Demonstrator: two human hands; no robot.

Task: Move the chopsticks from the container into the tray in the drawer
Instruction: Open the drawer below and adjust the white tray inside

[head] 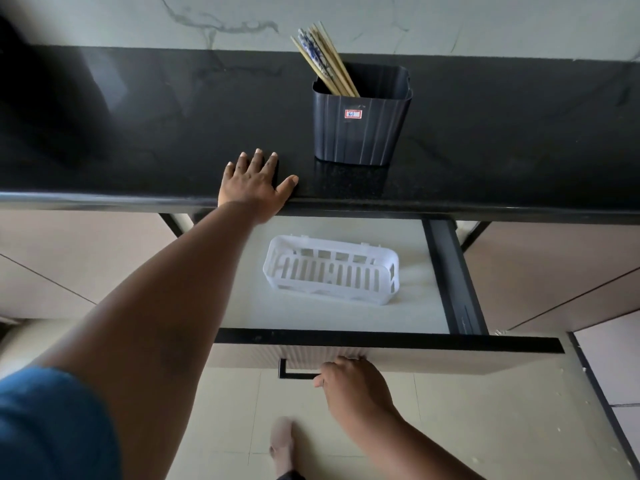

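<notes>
Several wooden chopsticks [320, 58] lean to the left in a dark ribbed container [362, 126] standing on the black countertop [138, 133]. Below it the drawer [381, 342] is pulled out, and a white slotted tray [332, 270] lies empty on its pale floor. My left hand [254, 187] rests flat on the counter's front edge with fingers spread, left of the container. My right hand [349, 379] is curled over the black drawer handle [294, 372] on the drawer front.
A marble-patterned wall [450, 22] rises behind the counter. Beige cabinet fronts [554, 271] flank the drawer on both sides. A dark metal rail [453, 278] runs along the drawer's right side. Tiled floor and my foot [282, 445] show below.
</notes>
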